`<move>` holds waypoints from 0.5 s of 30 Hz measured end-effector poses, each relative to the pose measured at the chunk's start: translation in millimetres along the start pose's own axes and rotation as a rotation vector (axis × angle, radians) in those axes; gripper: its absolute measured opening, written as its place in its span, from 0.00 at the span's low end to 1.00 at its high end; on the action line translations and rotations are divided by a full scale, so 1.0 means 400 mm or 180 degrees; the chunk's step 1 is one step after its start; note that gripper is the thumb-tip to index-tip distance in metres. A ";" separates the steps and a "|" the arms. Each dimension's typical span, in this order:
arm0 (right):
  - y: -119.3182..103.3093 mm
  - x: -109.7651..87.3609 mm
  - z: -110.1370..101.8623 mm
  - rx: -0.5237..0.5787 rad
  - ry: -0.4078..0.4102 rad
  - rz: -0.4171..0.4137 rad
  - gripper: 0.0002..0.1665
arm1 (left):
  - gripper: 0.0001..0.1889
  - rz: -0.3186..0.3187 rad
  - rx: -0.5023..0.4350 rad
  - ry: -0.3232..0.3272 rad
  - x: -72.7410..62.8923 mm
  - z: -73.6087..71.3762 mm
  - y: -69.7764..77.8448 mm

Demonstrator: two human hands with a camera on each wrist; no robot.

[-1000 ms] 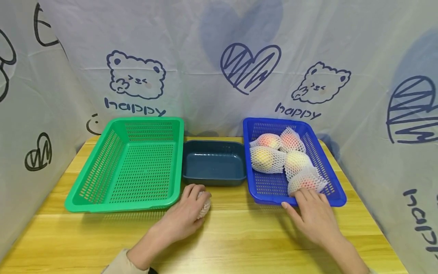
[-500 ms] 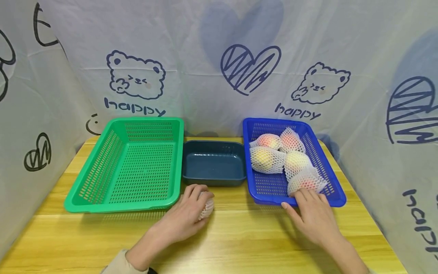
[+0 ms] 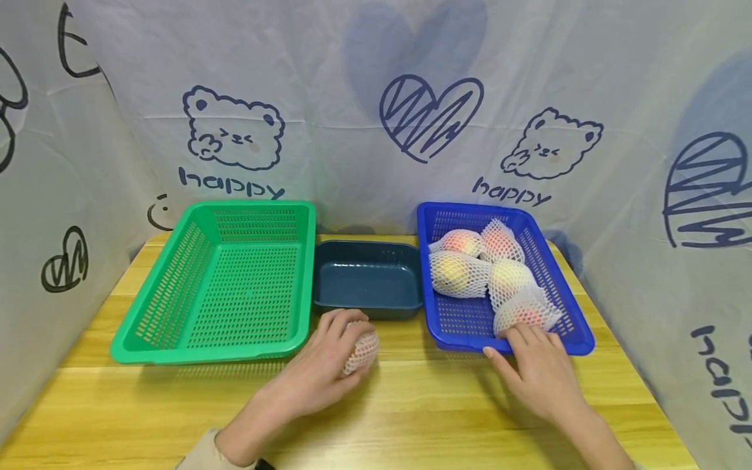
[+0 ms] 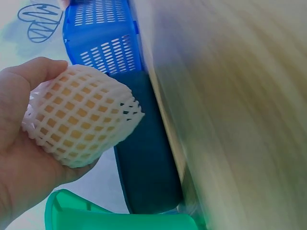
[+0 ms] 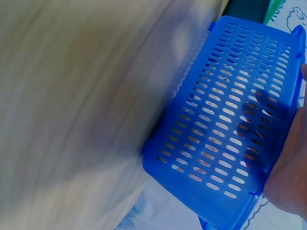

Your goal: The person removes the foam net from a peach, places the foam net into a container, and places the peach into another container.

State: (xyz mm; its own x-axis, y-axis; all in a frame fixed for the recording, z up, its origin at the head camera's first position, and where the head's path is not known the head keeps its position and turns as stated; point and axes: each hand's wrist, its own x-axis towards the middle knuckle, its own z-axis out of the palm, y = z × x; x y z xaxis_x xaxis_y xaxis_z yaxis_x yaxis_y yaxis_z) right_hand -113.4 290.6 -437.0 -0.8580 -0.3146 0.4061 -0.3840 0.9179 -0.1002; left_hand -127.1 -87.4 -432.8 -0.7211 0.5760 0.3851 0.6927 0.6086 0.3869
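My left hand (image 3: 329,359) grips a round fruit in a white foam net (image 4: 84,115), fingers and thumb curled about it. In the head view this fruit is just in front of the dark blue dish (image 3: 369,312); yellowish skin shows through the mesh in the left wrist view. At the front rim of the blue basket (image 3: 431,287), my right hand (image 3: 543,375) holds on with fingers bent over the edge and the thumb outside. Its fingertips overlap the nearest netted fruit (image 3: 529,307) and are partly hidden. Several netted fruits (image 3: 455,273), red and yellow, lie in that basket.
A green perforated basket (image 3: 247,294) stands on the left of the wooden table (image 3: 423,411), with the dark dish between it and the blue basket. Behind and at both sides hangs a white cloth (image 3: 341,156) with bear and heart drawings.
My left hand has shifted slightly right with the netted fruit, and more of the fruit shows beyond the fingers. The right hand and the baskets have stayed put.
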 end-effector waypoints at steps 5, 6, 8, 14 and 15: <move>-0.004 0.014 -0.031 0.0271 -0.0287 0.0155 0.22 | 0.31 0.0052 -0.0221 0.0246 0.008 -0.009 0.007; -0.007 0.018 -0.039 0.0357 -0.0383 0.0223 0.23 | 0.31 0.0070 -0.0261 0.0298 0.010 -0.010 0.008; -0.012 0.027 -0.054 0.0508 -0.0511 0.0354 0.24 | 0.30 0.0101 -0.0361 0.0394 0.013 -0.013 0.008; -0.046 0.065 -0.062 0.1065 -0.0039 0.0416 0.18 | 0.30 0.0150 -0.0654 0.0619 0.029 -0.031 0.009; -0.056 0.073 -0.060 0.1196 0.0149 0.0377 0.16 | 0.30 0.0167 -0.0687 0.0660 0.033 -0.035 0.009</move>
State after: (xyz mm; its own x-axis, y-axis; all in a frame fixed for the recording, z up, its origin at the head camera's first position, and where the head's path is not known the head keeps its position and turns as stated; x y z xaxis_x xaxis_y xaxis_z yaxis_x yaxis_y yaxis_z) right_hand -121.8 266.6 -401.2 -0.8907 -0.1925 0.4119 -0.3888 0.7920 -0.4707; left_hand -133.9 -85.1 -414.5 -0.6819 0.4664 0.5634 0.7314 0.4381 0.5226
